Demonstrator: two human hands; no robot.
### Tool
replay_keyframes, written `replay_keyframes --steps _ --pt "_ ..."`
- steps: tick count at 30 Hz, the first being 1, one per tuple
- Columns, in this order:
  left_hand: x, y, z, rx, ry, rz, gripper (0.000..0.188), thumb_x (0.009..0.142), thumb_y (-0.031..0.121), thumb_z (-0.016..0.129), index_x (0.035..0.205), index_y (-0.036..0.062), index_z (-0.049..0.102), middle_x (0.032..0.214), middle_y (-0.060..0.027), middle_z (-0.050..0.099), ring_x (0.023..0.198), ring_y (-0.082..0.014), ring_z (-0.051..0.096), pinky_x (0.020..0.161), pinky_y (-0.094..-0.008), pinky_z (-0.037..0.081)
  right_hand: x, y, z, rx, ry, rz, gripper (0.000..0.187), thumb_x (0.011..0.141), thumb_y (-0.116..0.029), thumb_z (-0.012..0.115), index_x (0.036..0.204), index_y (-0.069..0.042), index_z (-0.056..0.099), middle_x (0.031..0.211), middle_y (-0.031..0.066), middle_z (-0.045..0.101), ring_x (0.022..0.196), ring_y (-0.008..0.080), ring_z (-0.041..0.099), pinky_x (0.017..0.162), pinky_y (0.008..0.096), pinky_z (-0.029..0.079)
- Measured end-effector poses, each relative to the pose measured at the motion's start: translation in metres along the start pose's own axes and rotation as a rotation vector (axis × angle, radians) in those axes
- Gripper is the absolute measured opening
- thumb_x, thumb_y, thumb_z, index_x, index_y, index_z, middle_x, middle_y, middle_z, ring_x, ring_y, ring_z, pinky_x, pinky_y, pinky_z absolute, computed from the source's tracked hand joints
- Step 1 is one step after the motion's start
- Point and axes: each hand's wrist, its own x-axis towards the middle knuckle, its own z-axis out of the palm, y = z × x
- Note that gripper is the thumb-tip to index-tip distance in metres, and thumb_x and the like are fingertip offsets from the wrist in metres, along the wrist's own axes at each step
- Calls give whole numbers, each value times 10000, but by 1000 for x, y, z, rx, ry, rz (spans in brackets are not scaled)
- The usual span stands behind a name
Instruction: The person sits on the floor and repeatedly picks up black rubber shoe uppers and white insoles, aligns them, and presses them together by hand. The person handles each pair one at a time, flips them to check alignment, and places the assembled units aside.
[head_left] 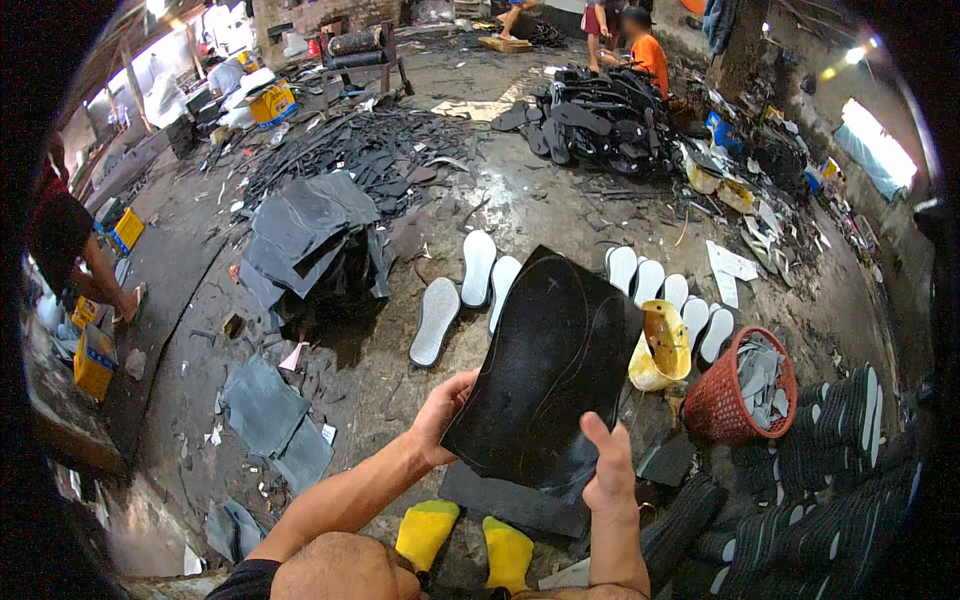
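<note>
A black rubber sheet (548, 370), with sole-shaped outlines drawn on its face, is held up in front of me. My left hand (445, 415) is closed on its lower left edge, with the fingers partly hidden behind it. At the lower right, my right hand (608, 468) grips the sheet, thumb on the near side. Beyond the sheet's left edge lie several pale shoe soles, among them a speckled grey sole (435, 322) and a white sole (479, 268). One is partly covered by the sheet. Below it, a dark flat sheet (515, 503) lies by my yellow-socked feet.
To the right stand a stained yellow bucket (675, 372), a row of white-topped soles (650, 278) and a red basket (707, 405) of scraps. Stacked black soles (850, 430) fill the lower right. A sheet pile (310, 225) stands left. Other people are farther off.
</note>
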Motion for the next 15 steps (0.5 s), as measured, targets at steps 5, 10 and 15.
replay_keyframes --steps 5,10,15 --pt "-21 3 32 171 -181 161 487 999 268 621 1415 30 537 1329 -114 648 1163 -212 651 1008 -350 527 -5 -40 30 -162 -6 -290 404 792 42 796 1168 -20 664 1079 67 725 933 166 688 888 311 536" --pt "-28 11 30 456 -145 139 623 954 85 653 1520 34 399 1430 -112 575 1244 -223 608 1076 -402 485 -4 -50 30 -260 -15 -410 464 799 49 779 1233 -8 626 1125 78 706 985 179 675 921 319 526" --pt "-26 6 27 266 -182 75 520 991 58 597 1487 27 443 1327 -77 641 1123 -143 657 960 -311 560 9 -41 23 -54 -35 -163 536 789 60 781 1284 -4 586 1133 85 701 999 192 671 947 335 519"
